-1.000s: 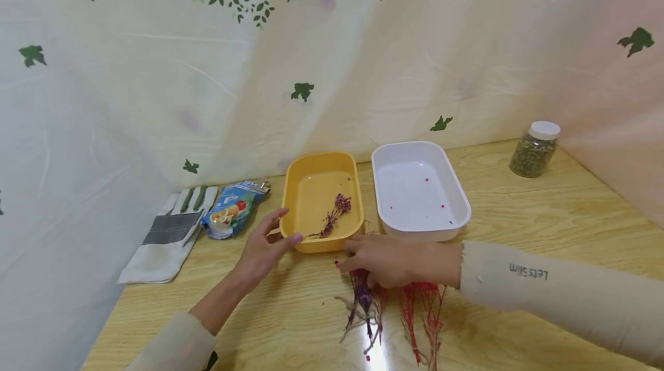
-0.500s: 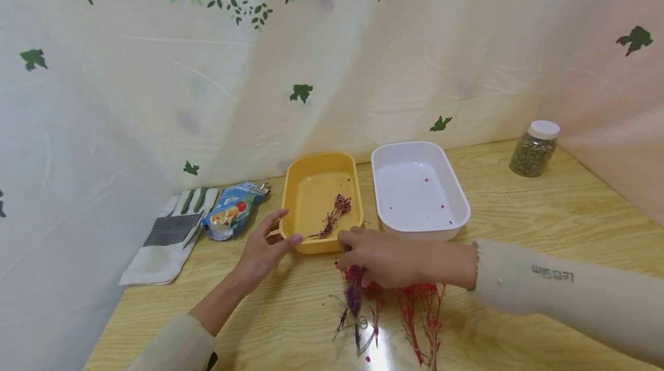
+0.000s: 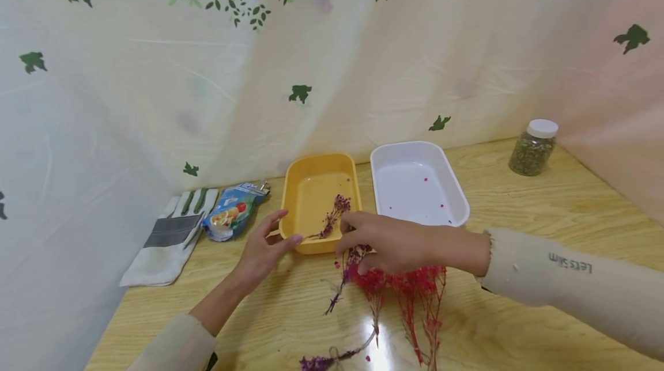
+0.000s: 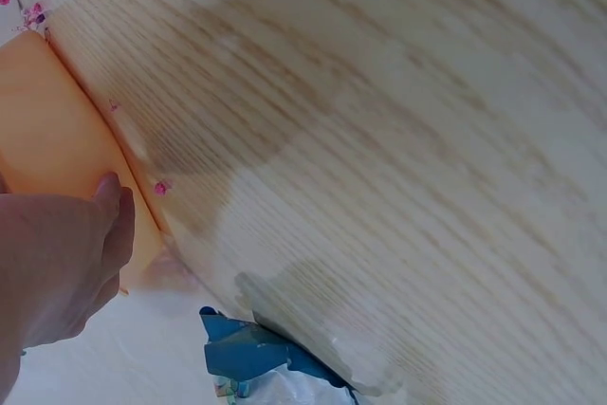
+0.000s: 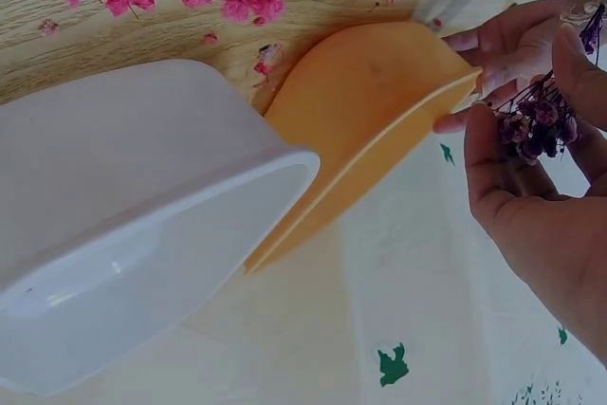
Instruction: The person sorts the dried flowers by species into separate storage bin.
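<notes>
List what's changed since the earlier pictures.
The right hand has moved away from the person, raising the purple sprig it holds and uncovering more of the red flowers. A second purple sprig, hidden or bunched before, now lies at the bottom edge of the head view. Unchanged: the left hand at the yellow tray, the white tray and the jar.

The right hand (image 3: 391,241) has lifted a purple sprig (image 5: 541,125), with a tied purple bunch (image 3: 314,364) now lying nearer.
</notes>
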### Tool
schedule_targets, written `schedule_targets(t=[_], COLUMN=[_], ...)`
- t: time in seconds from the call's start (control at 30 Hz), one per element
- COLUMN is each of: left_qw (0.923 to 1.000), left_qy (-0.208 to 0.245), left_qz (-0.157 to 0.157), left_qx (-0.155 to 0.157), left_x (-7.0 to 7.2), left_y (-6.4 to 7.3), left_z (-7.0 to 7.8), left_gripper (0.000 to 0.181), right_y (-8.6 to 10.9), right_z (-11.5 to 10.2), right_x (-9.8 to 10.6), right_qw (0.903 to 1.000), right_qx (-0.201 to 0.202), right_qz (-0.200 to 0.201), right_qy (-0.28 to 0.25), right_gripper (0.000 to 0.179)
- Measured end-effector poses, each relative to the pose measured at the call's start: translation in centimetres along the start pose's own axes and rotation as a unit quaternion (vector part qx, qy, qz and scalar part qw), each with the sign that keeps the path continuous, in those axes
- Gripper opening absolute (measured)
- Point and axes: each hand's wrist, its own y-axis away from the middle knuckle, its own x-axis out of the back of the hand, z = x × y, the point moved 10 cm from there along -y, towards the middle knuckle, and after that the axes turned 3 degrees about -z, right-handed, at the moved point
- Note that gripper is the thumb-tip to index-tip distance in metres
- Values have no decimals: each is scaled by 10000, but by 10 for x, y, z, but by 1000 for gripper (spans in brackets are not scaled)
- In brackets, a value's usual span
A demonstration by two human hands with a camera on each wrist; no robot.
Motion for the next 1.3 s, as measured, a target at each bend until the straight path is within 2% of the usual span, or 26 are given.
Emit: schedule_targets(t=[0.2,0.4,0.63,1.1,1.3], left_qw=[10000,10000,10000,9999,9997], left_qy=[-26,6,17,-98,-158], left_qz=[-1,3,-25,-8,13], left_qx=[4,-52,-66,105,165], left_x=[0,0,-2,-1,1], left_y=[0,-2,-3,-2,-3], left_z=[1,0,0,-3,-6], left_gripper=[67,66,65,67,70], right_y=[-2,-9,-16,-42,-58], right_z=[0,3,17,51,65], right_x=[3,18,31,47,46], right_qw=[9999,9994,9976,9965,9964], right_qx=[-9,119,-4,-457,-627], right_qz=[-7,287,492,617,513], right_qy=[-131,-149,-492,-321,-232], right_gripper=[32,32,32,31,29])
